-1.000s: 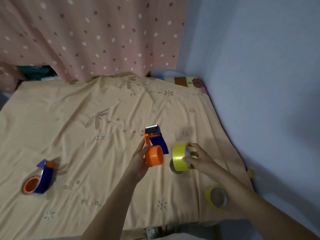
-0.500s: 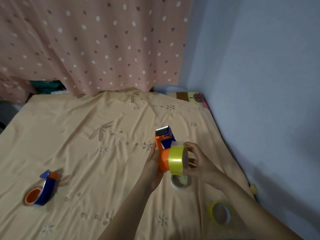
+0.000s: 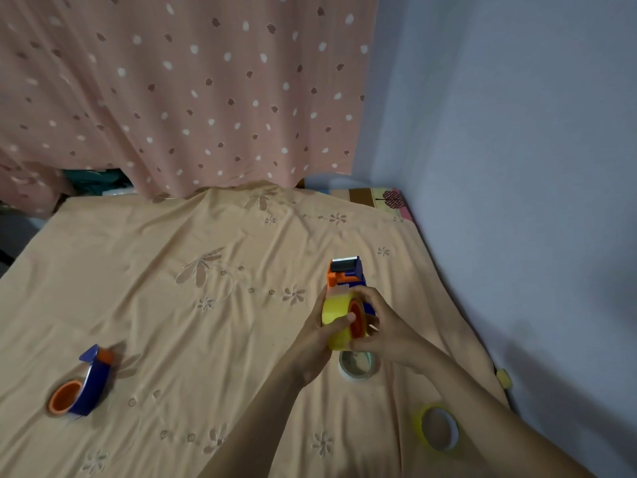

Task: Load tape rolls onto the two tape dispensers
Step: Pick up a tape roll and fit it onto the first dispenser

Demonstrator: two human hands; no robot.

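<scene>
A blue and orange tape dispenser (image 3: 347, 271) is held upright above the bed, its toothed blade pointing away from me. A yellow tape roll (image 3: 336, 317) sits around the dispenser's orange hub. My left hand (image 3: 317, 343) grips the roll and dispenser from the left, thumb across the roll's face. My right hand (image 3: 381, 327) holds them from the right, fingers over the roll's top. A second blue and orange dispenser (image 3: 82, 386) lies on the sheet at the left with nothing on its hub. A yellow roll (image 3: 437, 428) lies flat at the lower right.
A pale, clear-looking tape roll (image 3: 356, 366) lies flat on the orange floral sheet (image 3: 193, 305) just under my hands. A bluish wall (image 3: 517, 167) borders the bed on the right. A pink spotted curtain (image 3: 179, 91) hangs behind.
My right hand brought the yellow roll from beside the dispenser onto its orange hub. Both hands now close around the roll and dispenser together.
</scene>
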